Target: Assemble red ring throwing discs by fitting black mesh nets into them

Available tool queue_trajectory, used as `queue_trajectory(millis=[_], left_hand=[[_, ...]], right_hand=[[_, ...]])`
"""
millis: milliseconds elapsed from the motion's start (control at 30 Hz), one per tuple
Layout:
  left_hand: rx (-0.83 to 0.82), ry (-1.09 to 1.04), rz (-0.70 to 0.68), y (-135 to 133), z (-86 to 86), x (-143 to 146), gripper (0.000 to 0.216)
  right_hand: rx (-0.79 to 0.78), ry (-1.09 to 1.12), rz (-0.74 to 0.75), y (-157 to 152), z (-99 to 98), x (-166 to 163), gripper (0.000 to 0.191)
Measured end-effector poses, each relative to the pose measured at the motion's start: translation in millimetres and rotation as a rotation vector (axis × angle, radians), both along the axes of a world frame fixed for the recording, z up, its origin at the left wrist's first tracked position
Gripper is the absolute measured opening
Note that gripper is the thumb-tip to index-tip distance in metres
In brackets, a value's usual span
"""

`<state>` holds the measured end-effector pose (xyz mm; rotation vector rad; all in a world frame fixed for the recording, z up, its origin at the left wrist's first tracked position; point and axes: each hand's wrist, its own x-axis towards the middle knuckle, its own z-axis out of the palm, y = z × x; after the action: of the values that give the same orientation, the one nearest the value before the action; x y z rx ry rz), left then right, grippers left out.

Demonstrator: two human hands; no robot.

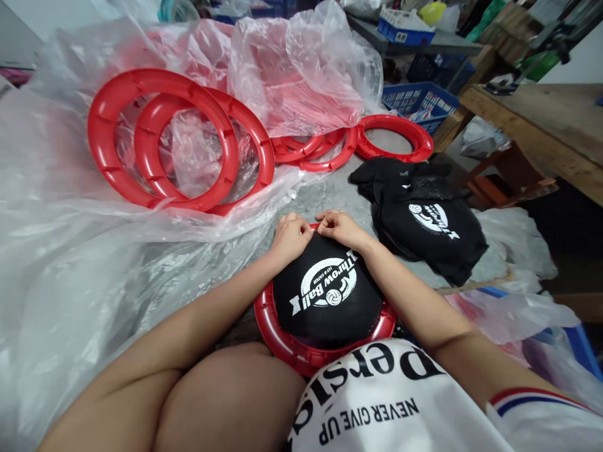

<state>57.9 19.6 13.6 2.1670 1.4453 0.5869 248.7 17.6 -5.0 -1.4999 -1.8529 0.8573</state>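
A red plastic ring (270, 319) rests against my lap and shirt. Black mesh fabric (301, 276) with a white "Throw Ball" print lies across its opening. At the far side of the ring, my left hand (293, 233) pinches the fabric's edge against the rim. Close beside it, my right hand (342, 227) has its fingers closed on the same edge. Both hands nearly meet there, with a bit of red rim showing between them. The exact grip of the fingertips is partly hidden.
Several loose red rings (162, 75) lean on clear plastic sheeting (56, 263) at the left. A large plastic bag (306, 63) covers more red parts. Black printed fabric pieces (424, 220) are piled at the right. Behind are a blue crate (419, 97) and a wooden table (541, 132).
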Motion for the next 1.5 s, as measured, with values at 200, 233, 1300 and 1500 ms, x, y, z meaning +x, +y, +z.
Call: queue_trajectory(millis=[200, 233, 1300, 1500], left_hand=[[0.0, -0.021, 0.015, -0.1, -1.1, 0.5, 0.014], [-0.001, -0.018, 0.019, -0.2, -1.1, 0.8, 0.014], [0.005, 0.012, 0.06, -2.1, 4.2, 2.5, 0.013], [0.006, -0.07, 0.05, -1.8, 3.2, -1.0, 0.014]], right_hand=[[-0.013, 0.011, -0.017, -0.9, 1.4, -1.0, 0.01], [-0.011, 0.007, -0.019, -0.9, 1.9, -1.2, 0.01], [0.012, 0.014, -0.027, -1.5, 0.1, -1.1, 0.013], [-0.005, 0.087, 0.012, -2.1, 1.4, 0.6, 0.014]])
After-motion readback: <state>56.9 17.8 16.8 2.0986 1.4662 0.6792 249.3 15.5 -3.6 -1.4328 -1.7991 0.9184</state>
